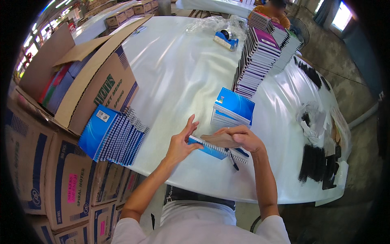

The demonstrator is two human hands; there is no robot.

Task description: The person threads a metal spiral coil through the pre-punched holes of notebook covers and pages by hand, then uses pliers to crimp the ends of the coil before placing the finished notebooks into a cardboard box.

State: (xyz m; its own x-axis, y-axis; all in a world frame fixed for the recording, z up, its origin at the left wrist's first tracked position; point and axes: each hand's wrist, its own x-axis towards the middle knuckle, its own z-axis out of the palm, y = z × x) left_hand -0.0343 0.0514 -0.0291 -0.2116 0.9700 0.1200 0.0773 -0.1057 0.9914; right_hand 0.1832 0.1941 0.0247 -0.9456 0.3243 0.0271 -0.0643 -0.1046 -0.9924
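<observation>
My left hand [181, 143] grips the left end of a small blue notepad [211, 151] near the table's front edge, thumb and fingers around it. A metal spiral [215, 149] runs along the pad's upper edge, and its loose tail [242, 160] sticks out past the right end. My right hand [247, 139] is closed on a flat brown piece [221, 140], perhaps wood or card, held against or just above the spiral. Under that hand lies a dark pen-like tool [234, 162], partly hidden. Just beyond stands a pile of blue pads [234, 106].
At left, spiral-bound blue pads [111, 134] stand beside an open carton [101, 89]. Further back are tall purple notebook stacks [256, 61] and a blue tape dispenser [226, 40]. Black spirals [312, 162] lie at right. A person [276, 12] sits behind the stacks.
</observation>
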